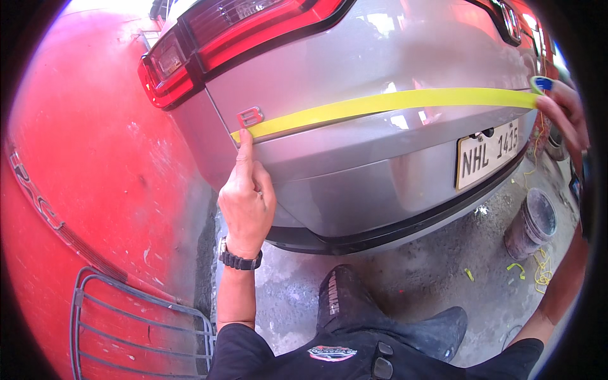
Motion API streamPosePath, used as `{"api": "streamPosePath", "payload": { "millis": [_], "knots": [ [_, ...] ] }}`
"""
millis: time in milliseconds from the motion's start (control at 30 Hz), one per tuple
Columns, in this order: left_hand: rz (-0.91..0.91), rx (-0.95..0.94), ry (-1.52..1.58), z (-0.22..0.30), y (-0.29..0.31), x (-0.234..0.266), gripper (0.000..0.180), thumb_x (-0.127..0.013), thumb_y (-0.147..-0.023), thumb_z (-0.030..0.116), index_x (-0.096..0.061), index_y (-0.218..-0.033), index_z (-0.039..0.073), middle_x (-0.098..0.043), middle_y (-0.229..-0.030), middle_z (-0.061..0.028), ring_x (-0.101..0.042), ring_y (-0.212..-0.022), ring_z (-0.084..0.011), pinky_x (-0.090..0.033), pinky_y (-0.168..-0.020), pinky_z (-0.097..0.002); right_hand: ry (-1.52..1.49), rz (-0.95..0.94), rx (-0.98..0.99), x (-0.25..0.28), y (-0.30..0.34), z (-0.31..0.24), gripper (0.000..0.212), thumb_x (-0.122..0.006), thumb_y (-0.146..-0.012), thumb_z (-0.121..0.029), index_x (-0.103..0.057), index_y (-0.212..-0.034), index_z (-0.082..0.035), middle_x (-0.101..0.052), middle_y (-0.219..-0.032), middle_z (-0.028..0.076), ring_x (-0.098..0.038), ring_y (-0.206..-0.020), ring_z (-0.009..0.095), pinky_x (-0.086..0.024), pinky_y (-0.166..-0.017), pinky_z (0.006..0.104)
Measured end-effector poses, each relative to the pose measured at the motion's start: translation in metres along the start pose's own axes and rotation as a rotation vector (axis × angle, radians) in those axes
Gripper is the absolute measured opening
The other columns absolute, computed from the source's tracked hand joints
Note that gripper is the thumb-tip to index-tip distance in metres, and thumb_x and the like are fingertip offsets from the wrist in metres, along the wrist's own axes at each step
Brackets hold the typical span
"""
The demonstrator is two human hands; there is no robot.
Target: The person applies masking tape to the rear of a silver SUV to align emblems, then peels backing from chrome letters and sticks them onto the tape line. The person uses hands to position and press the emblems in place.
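A strip of yellow masking tape point(392, 101) stretches across the back of a silver car point(354, 152). My left hand point(244, 190) presses the strip's left end against the panel with its pointing index finger. The other fingers are curled and hold nothing. Right above that fingertip sits a small chrome and red badge point(250, 117). Far to the right, my right hand point(565, 111) grips the tape roll point(543, 85), which has a blue core, and the strip runs taut from it. Part of this hand is cut off by the picture's dark rim.
A red tail light point(253, 31) is above the tape, and a licence plate point(487, 155) below it at right. On the floor stand a dusty bucket point(532, 223) and a tangle of yellow string point(543, 271). A metal rack point(142, 310) leans by the red wall point(95, 158).
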State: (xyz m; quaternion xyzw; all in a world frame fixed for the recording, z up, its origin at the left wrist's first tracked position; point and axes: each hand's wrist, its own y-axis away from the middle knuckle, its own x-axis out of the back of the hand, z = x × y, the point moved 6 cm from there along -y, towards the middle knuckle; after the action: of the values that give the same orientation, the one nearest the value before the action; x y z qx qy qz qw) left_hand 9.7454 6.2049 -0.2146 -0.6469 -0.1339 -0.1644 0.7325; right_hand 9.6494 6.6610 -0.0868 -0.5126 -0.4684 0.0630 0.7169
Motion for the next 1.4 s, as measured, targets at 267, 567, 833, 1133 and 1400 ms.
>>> {"api": "streamPosePath", "payload": {
  "millis": [267, 567, 833, 1133, 1400],
  "knots": [
    [0.007, 0.020, 0.016, -0.002, 0.000, -0.002, 0.067, -0.058, -0.092, -0.003, -0.045, -0.157, 0.009, -0.063, -0.074, -0.0189, -0.065, -0.061, -0.0330, -0.053, -0.061, -0.0425, 0.089, -0.040, -0.153, -0.078, -0.039, 0.065, 0.044, -0.072, -0.096, -0.022, -0.048, -0.072, 0.006, -0.037, -0.062, 0.008, -0.038, -0.060, 0.013, -0.033, -0.055, 0.0373],
    [0.019, 0.022, 0.042, -0.004, 0.001, 0.000, 0.065, -0.059, -0.090, -0.004, -0.048, -0.154, 0.006, -0.064, -0.074, -0.0168, -0.067, -0.064, -0.0336, -0.053, -0.063, -0.0429, 0.084, -0.048, -0.138, -0.089, -0.045, 0.070, 0.038, -0.075, -0.090, -0.020, -0.057, -0.074, 0.009, -0.043, -0.060, 0.017, -0.043, -0.055, 0.020, -0.036, -0.055, 0.0400],
    [0.022, 0.022, 0.066, -0.002, 0.001, -0.004, 0.066, -0.056, -0.093, -0.004, -0.046, -0.156, 0.011, -0.063, -0.073, -0.0180, -0.064, -0.060, -0.0321, -0.052, -0.061, -0.0420, 0.145, -0.065, -0.135, -0.083, -0.046, 0.065, 0.039, -0.075, -0.089, -0.026, -0.064, -0.077, 0.010, -0.048, -0.061, 0.022, -0.047, -0.055, 0.030, -0.039, -0.057, 0.0446],
    [0.026, 0.012, 0.055, 0.003, 0.000, 0.000, 0.065, -0.056, -0.096, -0.002, -0.045, -0.157, 0.013, -0.060, -0.070, -0.0197, -0.059, -0.054, -0.0295, -0.050, -0.058, -0.0405, 0.150, -0.043, -0.156, -0.074, -0.045, 0.041, 0.040, -0.076, -0.088, -0.028, -0.066, -0.077, 0.009, -0.054, -0.063, 0.023, -0.052, -0.057, 0.035, -0.042, -0.060, 0.0465],
    [0.020, 0.017, 0.036, 0.002, 0.000, 0.001, 0.063, -0.056, -0.096, -0.002, -0.046, -0.157, 0.012, -0.060, -0.070, -0.0199, -0.059, -0.055, -0.0300, -0.050, -0.059, -0.0411, 0.163, -0.040, -0.167, -0.082, -0.046, 0.043, 0.037, -0.076, -0.088, -0.027, -0.068, -0.078, 0.008, -0.058, -0.064, 0.023, -0.058, -0.059, 0.035, -0.043, -0.060, 0.0469]
  ]
}}
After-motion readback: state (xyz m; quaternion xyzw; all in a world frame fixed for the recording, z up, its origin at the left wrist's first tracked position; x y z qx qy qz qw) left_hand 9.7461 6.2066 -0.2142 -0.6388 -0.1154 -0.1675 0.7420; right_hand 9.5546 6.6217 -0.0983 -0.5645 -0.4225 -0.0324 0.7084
